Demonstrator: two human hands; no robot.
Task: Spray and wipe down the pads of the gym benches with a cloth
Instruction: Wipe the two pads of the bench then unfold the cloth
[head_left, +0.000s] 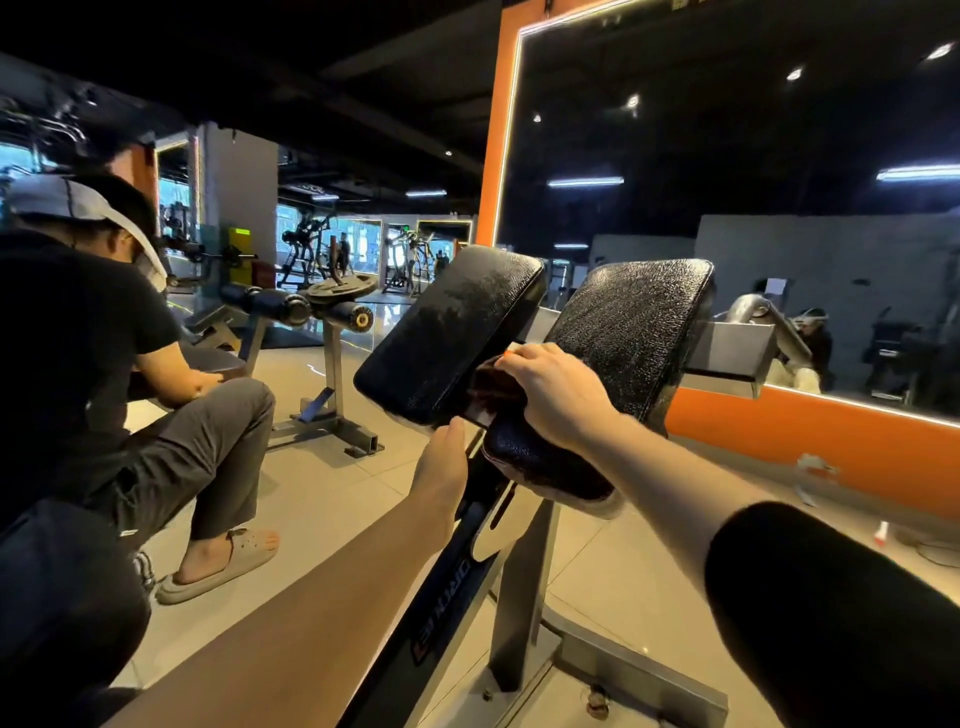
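Observation:
Two black padded rests stand tilted on a steel bench frame (524, 587): the left pad (447, 332) shows a wet streaky sheen, and the right pad (631, 332) is speckled with droplets. A smaller black pad (540, 462) sits below them. My right hand (558, 395) grips a dark brown cloth (491, 387) and presses it into the gap between the pads. My left hand (441, 470) rests on the lower edge of the left pad, fingers hidden under it. No spray bottle is clearly visible.
A person in a black shirt and cap (98, 364) sits close on the left, a sandalled foot (223, 561) on the tiled floor. Another bench with roller pads (322, 312) stands behind. An orange-framed wall mirror (727, 208) is just beyond the pads.

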